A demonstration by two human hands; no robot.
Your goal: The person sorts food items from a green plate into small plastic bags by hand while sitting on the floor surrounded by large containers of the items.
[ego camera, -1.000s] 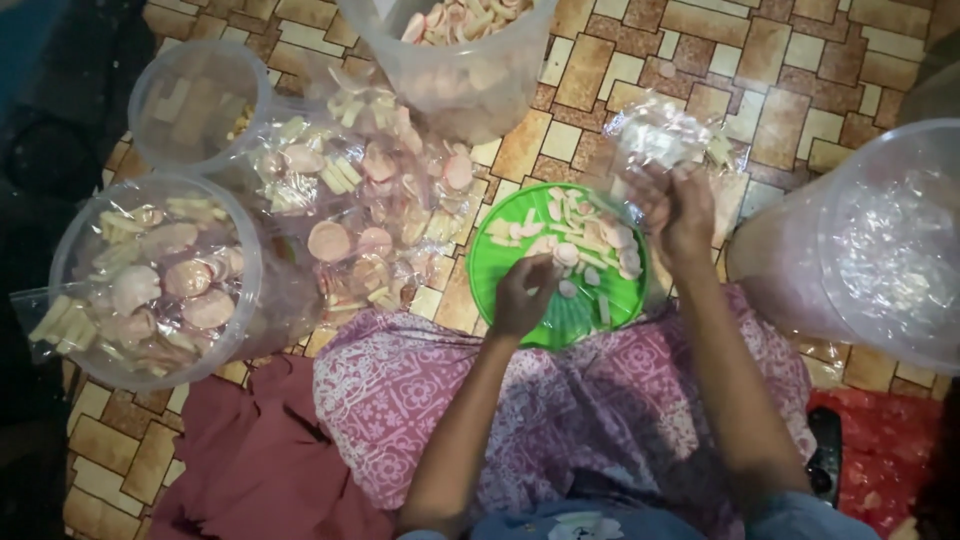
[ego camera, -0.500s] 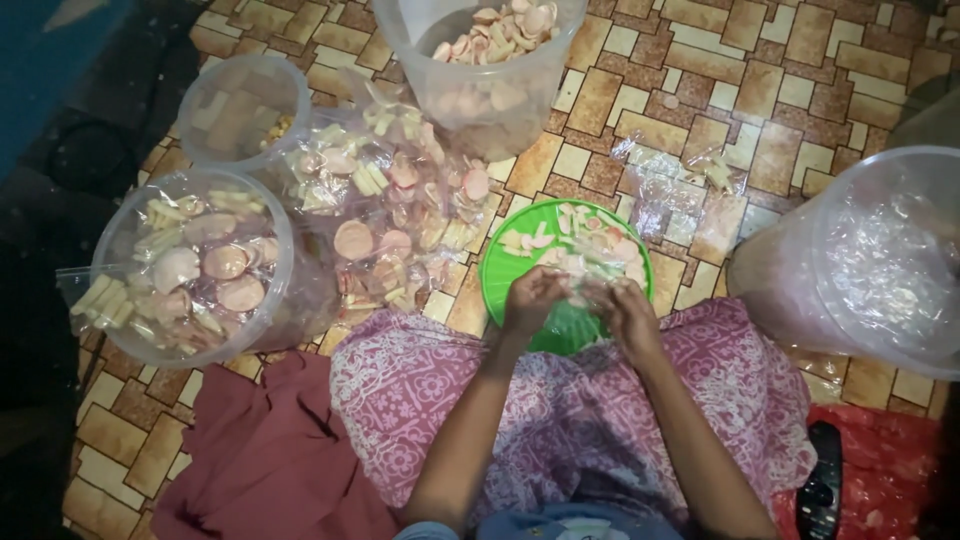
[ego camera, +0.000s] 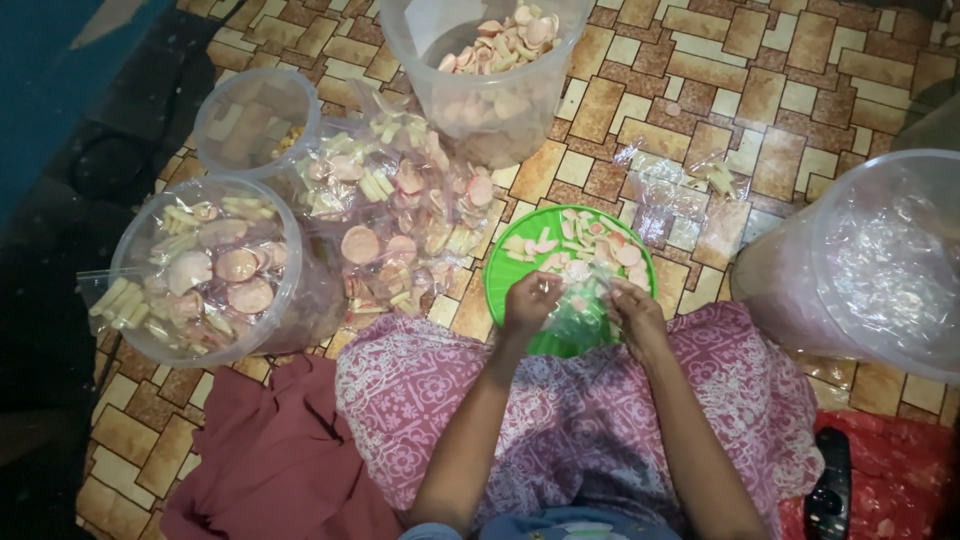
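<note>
Left hand: the left hand (ego camera: pixel 528 300) pinches one edge of a small clear plastic bag (ego camera: pixel 578 318), fingers closed on the film.
Right hand: the right hand (ego camera: pixel 632 312) grips the opposite edge of the same bag, so both hands hold it between them.
Bag: it hangs above the near rim of a green plate (ego camera: pixel 510 275), just beyond the person's lap; what it contains cannot be told through the crinkled film.
Plate: round, resting on the tiled floor (ego camera: pixel 700 90), it carries a loose scatter of pink and pale crackers (ego camera: pixel 585 245).
Lap: a pink patterned cloth (ego camera: pixel 560 420) covers the knees, with the forearms reaching out over it.
Packed bags: a pile of filled clear packets (ego camera: pixel 400 220), holding round pink discs and pale sticks, lies to the left of the plate.
Left tubs: a clear round tub (ego camera: pixel 205 265) packed with such packets stands at far left, with a smaller clear tub (ego camera: pixel 255 120) behind it.
Top tub: a tall clear container (ego camera: pixel 485 60) of loose crackers stands beyond the plate.
Right side: a large clear bucket (ego camera: pixel 870 260) lined with plastic sits at right; empty crumpled bags (ego camera: pixel 670 185) lie between it and the plate.
Foreground: a maroon cloth (ego camera: pixel 270 460) lies by the left knee.
</note>
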